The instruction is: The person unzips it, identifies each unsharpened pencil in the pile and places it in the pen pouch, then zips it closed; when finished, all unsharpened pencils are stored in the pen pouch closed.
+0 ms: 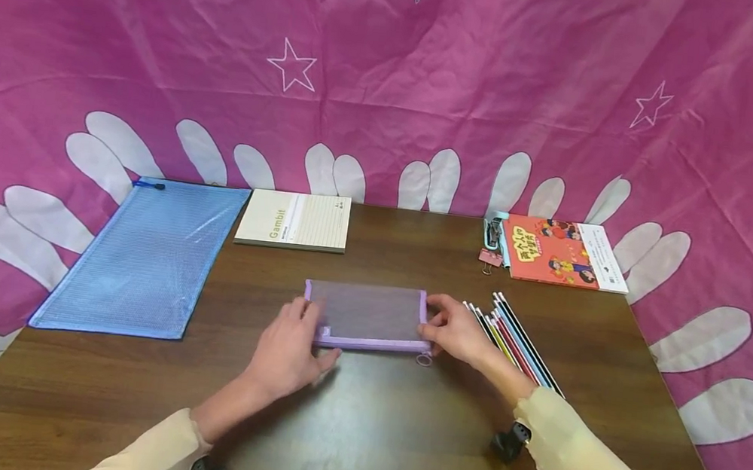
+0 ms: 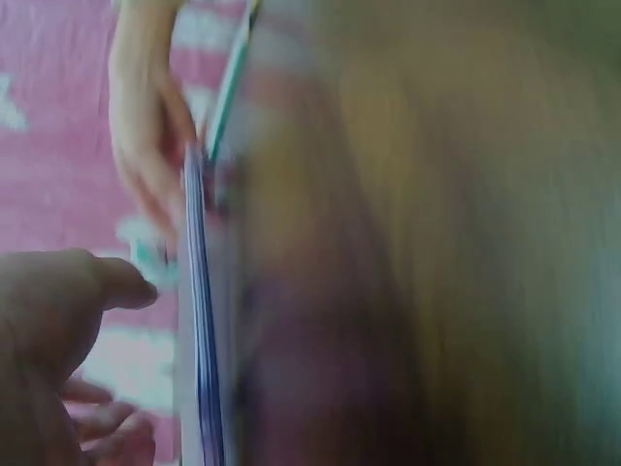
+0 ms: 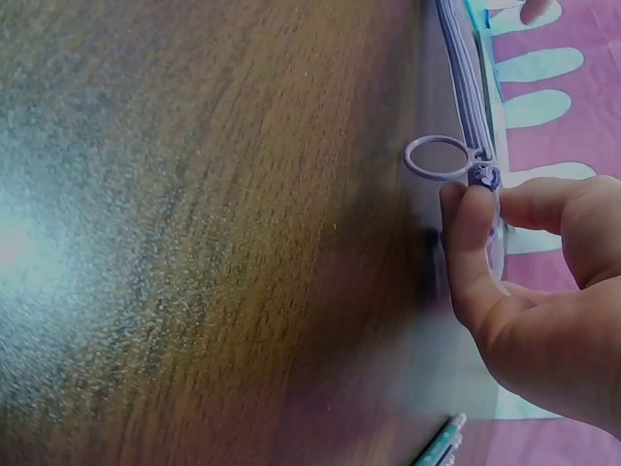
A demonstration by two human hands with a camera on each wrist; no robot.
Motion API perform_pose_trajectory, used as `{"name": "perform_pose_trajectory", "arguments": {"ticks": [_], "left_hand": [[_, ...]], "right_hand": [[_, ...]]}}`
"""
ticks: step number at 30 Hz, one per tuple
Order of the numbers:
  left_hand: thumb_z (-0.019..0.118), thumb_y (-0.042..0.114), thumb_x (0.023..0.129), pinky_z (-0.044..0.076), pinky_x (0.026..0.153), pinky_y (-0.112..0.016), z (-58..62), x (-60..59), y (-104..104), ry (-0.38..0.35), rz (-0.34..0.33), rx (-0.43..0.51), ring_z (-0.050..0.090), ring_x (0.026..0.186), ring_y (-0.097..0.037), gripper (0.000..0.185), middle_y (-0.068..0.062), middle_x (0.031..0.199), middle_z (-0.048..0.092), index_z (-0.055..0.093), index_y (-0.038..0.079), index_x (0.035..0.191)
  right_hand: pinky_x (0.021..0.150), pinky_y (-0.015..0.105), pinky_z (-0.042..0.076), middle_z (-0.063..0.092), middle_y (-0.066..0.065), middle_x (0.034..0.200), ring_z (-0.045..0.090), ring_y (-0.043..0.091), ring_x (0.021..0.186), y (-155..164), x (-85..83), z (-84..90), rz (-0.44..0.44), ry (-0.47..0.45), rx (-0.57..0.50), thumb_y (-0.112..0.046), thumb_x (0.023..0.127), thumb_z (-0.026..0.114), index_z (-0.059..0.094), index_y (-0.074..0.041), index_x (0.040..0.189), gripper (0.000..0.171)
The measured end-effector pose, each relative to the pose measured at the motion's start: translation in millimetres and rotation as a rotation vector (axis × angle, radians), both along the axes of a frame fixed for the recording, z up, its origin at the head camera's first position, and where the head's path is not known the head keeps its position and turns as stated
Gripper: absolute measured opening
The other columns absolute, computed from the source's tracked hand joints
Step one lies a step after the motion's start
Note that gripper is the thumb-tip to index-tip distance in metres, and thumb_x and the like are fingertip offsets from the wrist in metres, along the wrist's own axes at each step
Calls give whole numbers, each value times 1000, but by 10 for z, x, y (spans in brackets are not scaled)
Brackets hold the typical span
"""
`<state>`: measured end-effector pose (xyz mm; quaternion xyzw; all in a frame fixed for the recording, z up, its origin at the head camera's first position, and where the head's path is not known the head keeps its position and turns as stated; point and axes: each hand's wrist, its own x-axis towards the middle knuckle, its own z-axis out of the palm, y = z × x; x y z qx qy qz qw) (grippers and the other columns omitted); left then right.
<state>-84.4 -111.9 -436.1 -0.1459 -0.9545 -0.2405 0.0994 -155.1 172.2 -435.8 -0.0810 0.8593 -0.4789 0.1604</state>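
Observation:
A mesh zip pencil pouch (image 1: 372, 314) with purple edging is in the middle of the table in the head view. My right hand (image 1: 461, 332) pinches its right end between thumb and fingers, close to the zip's ring pull (image 3: 437, 158). At the left end, my left hand (image 1: 285, 355) has its fingers spread over the corner, slightly blurred. In the left wrist view, the left thumb (image 2: 126, 283) stands apart from the pouch edge, fingers loosely bent. Several pencils (image 1: 521, 347) lie beside the right hand and pass partly behind its wrist.
A blue mesh zip bag (image 1: 143, 258) lies at the left, with a Gambit notebook (image 1: 294, 221) to its right. Toward the back right are a red picture book (image 1: 558, 252) and binder clips (image 1: 491, 257). A pink patterned cloth (image 1: 391, 77) hangs behind the table.

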Motion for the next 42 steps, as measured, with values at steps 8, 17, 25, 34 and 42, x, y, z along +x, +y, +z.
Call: {"name": "perform_pose_trajectory", "arguments": {"ticks": [8, 17, 25, 34, 42], "left_hand": [[82, 14, 77, 55, 63, -26, -103, 194, 697, -49, -158, 307, 67, 64, -10, 35, -5, 79, 71, 66, -1, 105], [83, 17, 75, 56, 64, -37, -231, 214, 1055, 17, -72, 345, 70, 70, -19, 37, -2, 77, 73, 64, 4, 103], [86, 18, 74, 55, 65, -38, -295, 183, 1151, 46, -27, 361, 70, 72, -22, 43, -3, 79, 73, 58, 5, 104], [87, 22, 73, 53, 65, -37, -289, 115, 1286, 44, 5, 407, 69, 73, -22, 48, -3, 80, 73, 54, 8, 105], [88, 19, 71, 49, 57, -30, -340, 131, 1292, 49, 30, 436, 64, 62, -12, 45, 3, 67, 68, 51, 9, 94]], "right_hand": [[55, 38, 57, 65, 12, 77, 62, 21, 55, -8, -19, 20, 7, -52, -7, -2, 87, 71, 43, 12, 136, 59], [57, 37, 57, 65, 14, 78, 62, 20, 58, 1, 3, 15, 3, -69, -55, -1, 87, 70, 44, 13, 136, 57], [58, 36, 58, 63, 15, 80, 62, 20, 60, -5, 13, 17, 4, -115, -146, 1, 87, 69, 42, 14, 136, 57], [59, 35, 58, 62, 16, 81, 62, 19, 60, 15, -18, 35, -25, -130, -179, 2, 87, 68, 41, 14, 136, 57], [59, 35, 58, 62, 15, 80, 63, 20, 61, -43, 34, 10, -27, -132, -206, 3, 86, 69, 41, 15, 135, 57]]}}
